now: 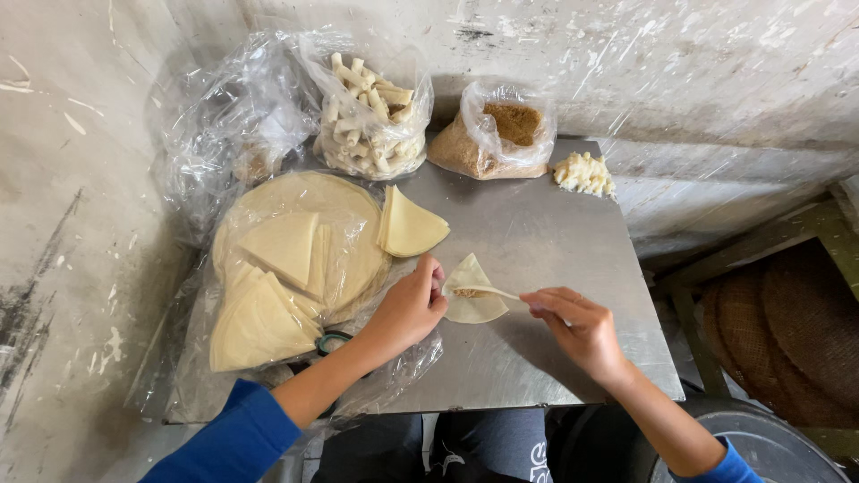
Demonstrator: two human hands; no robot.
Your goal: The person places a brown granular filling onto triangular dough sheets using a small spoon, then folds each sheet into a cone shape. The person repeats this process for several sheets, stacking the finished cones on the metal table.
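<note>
Left hand (407, 309) nearest, fingers pinching wrapper (472, 291) edge on steel desk (555, 268), wrapper stack (286, 268) in plastic at left, right hand (582, 326) fingers closed on small spoon (488, 292) laying filling on wrapper, bag of brown filling (497, 134) behind.

wrapper stack (286, 268) left on the table (555, 268) — filling bags (488, 134) behind, one wrapper (474, 304) centre.

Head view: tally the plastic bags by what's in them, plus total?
Clear bag of pale rolled pastry sticks: 1
Clear bag of brown crumbly filling: 1
Crumpled clear bag, contents unclear: 1
Total: 3
</note>
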